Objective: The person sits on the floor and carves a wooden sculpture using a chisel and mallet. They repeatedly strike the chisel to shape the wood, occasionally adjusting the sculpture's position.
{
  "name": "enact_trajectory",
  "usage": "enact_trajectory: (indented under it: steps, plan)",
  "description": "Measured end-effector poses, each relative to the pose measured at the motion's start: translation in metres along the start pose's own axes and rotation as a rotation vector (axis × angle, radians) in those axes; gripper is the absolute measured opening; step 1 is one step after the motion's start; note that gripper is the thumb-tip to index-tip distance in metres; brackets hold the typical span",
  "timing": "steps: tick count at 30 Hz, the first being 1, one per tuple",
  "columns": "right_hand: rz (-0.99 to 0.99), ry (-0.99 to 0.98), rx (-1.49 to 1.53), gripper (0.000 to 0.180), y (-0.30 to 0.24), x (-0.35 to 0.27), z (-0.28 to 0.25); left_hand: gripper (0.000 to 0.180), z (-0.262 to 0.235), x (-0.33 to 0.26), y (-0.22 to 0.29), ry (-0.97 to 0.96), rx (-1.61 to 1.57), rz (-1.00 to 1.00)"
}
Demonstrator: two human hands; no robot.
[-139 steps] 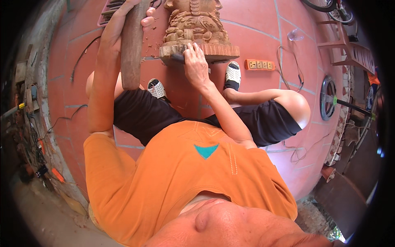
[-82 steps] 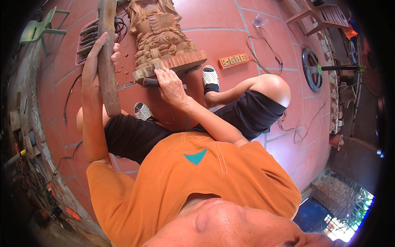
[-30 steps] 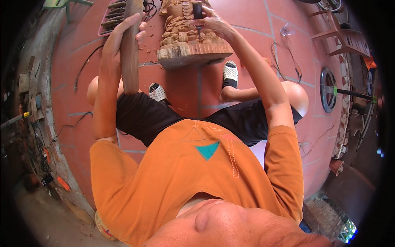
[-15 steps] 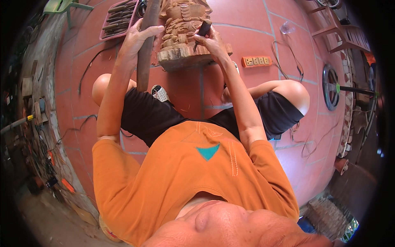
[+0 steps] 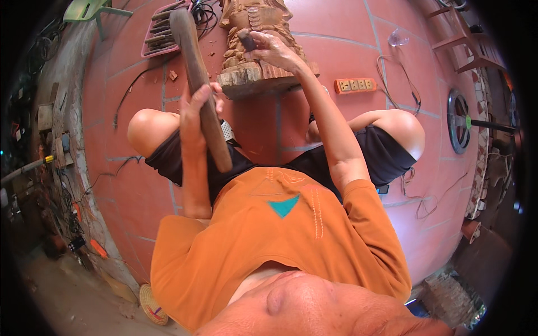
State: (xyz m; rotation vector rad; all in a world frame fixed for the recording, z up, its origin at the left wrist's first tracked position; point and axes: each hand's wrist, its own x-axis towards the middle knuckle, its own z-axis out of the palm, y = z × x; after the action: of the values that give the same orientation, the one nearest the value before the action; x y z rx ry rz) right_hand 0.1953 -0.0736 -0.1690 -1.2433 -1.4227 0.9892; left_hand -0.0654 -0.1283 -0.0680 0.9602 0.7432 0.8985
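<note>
My left hand is wrapped round a long wooden mallet, shaped like a thick club. The mallet leans over my left thigh, its wide end pointing away from me. In front of me a wooden carving with detailed relief rests on the floor, its rough-cut base towards me. Over its left part, my right hand grips a short dark-handled tool that looks like a chisel. The chisel's blade and its contact with the wood are hidden from this view.
A pink tray of several carving tools lies at the far left, beside coiled black cable. An orange power strip lies right of the carving, near a clear cup. Wood chips dot the tiles. A wheel stands far right.
My left hand has drawn back towards my body, and the mallet's wide end has swung left. My right hand has moved left across the carving with the chisel.
</note>
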Motion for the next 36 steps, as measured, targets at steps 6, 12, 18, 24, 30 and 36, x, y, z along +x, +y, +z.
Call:
enact_trajectory:
  steps: [6,12,18,24,30,36]
  plan:
    - [0.076,-0.009,-0.159,0.051,-0.005,-0.009,0.014,0.026,-0.018,-0.005,-0.051,0.060,-0.094,-0.093]
    - [0.000,0.035,-0.005,0.047,0.011,-0.009,0.015,0.027,-0.016,0.000,-0.054,0.078,-0.031,-0.097]
    - [0.030,0.020,-0.056,0.044,0.008,-0.008,0.012,0.030,-0.017,0.004,-0.059,0.092,-0.047,-0.134]
    - [0.000,0.022,0.009,0.052,0.027,-0.003,0.011,0.030,-0.015,0.002,-0.057,0.093,0.013,-0.148]
    - [-0.048,0.010,0.011,0.051,0.027,-0.002,0.014,0.027,-0.016,0.000,-0.060,0.083,0.013,-0.136]
    - [-0.038,0.020,-0.042,0.043,0.016,-0.005,0.012,0.026,-0.015,-0.002,-0.060,0.084,0.055,-0.121]
